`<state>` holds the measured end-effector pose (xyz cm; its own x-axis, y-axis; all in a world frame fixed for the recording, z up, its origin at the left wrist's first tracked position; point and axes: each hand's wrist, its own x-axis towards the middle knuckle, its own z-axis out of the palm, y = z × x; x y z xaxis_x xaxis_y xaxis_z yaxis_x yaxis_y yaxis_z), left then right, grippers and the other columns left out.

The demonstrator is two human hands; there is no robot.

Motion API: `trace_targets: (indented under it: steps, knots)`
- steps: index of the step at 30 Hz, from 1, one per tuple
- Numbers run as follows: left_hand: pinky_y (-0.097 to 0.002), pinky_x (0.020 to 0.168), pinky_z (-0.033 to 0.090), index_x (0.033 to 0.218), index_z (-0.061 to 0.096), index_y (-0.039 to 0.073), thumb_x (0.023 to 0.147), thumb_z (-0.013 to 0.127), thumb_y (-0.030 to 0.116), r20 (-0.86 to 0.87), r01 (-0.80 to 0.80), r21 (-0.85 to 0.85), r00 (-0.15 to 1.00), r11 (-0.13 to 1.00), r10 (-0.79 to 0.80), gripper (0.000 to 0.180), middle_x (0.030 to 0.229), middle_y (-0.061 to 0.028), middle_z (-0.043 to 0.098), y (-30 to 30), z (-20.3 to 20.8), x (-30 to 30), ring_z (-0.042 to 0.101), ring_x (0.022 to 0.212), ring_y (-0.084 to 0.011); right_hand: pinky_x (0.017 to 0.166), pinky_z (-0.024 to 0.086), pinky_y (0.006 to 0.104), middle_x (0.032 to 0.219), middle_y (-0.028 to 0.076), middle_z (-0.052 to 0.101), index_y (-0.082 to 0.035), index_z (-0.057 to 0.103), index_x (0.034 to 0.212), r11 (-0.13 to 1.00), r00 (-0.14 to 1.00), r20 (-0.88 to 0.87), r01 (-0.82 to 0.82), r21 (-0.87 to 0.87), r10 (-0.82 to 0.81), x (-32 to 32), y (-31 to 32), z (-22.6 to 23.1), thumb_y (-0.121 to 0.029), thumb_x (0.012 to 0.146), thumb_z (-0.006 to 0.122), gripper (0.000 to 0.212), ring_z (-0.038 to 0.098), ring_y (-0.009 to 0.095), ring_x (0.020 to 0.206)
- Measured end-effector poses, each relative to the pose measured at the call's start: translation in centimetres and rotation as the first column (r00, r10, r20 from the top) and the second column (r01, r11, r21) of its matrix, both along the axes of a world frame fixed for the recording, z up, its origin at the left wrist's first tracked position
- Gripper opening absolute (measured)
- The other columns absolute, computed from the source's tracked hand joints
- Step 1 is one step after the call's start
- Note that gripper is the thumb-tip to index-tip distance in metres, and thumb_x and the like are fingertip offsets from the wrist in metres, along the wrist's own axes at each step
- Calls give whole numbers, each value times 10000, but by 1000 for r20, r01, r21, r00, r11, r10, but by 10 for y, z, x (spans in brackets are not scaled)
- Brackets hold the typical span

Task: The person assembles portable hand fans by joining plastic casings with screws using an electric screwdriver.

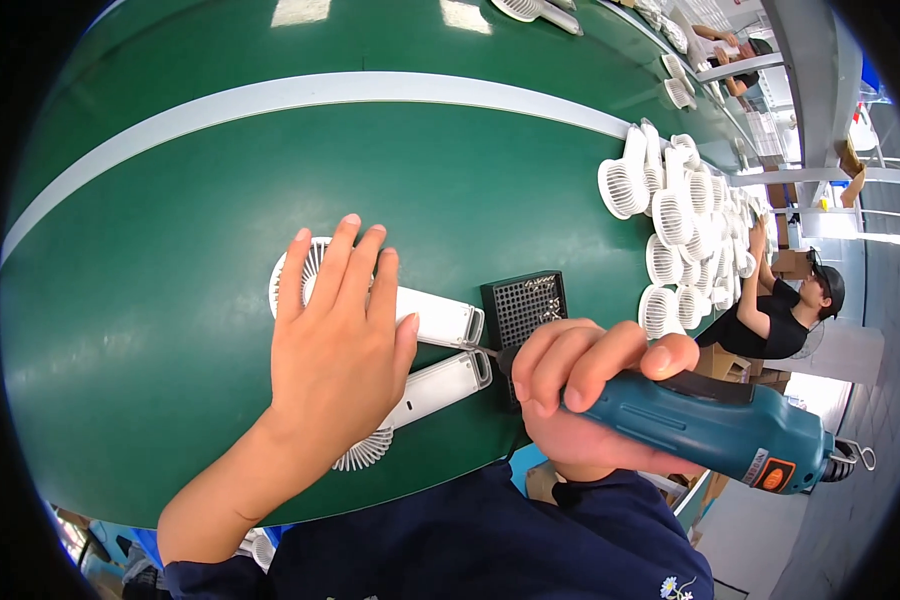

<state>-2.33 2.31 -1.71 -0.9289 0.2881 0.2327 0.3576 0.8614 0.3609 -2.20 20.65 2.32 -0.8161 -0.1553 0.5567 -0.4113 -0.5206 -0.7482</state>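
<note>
My left hand [335, 335] lies flat with its fingers spread over the round grille of a white handheld fan [435, 316], pressing on it. A second white handheld fan [438, 388] lies nearer to me, its grille partly under my left wrist. In my right hand [585, 385] is a teal electric screwdriver [670, 420], fingers wrapped round its body. Its bit points left at the handle ends of the two fans; whether it touches a screw I cannot tell. Beside the bit stands a black perforated screw tray [515, 315], with small screws in it, partly hidden by my right hand.
Many white handheld fans [675, 215] are heaped along the right of the green table [180, 220]. A pale strip [370, 86] crosses the table's far part, with more fans beyond it. At the right, a co-worker in black [785, 315] reaches toward the heap.
</note>
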Motion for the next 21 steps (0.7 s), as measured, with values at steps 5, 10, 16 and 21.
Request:
trace_targets:
  steps: [5,10,16,21]
  knots:
    - [-509,1125,254,1142,615,-44,859,612,256,-1,-2,-10,1000,1000,2,413,1263,-152,559,-1,-4,0,432,1298,-289,459,450,363,737,72,515,-130,455,1174,992,1000,14,20,128,-22,-5,0,-15,-797,809,440,760,519,216,502]
    - [-506,1125,257,1146,613,-42,863,606,262,-3,5,-38,1000,999,-5,415,1266,-151,559,-1,0,0,432,1296,-288,461,450,365,738,69,513,-128,458,1119,991,999,39,19,132,-25,-5,0,-15,-804,799,445,748,522,215,514]
    - [-503,1126,256,1147,611,-42,864,603,266,-1,12,-40,1000,999,-12,418,1271,-150,554,2,1,-2,425,1303,-288,569,438,395,806,146,553,-62,464,1145,997,996,68,-58,53,54,-4,4,-16,-342,971,507,332,528,247,606]
    - [-507,1138,233,1178,594,-38,851,623,253,24,14,-30,1000,999,-13,439,1294,-144,537,4,1,-3,404,1322,-284,421,404,319,769,50,511,-118,440,1192,979,982,-15,188,-74,-189,-9,25,7,-729,878,416,688,474,159,463]
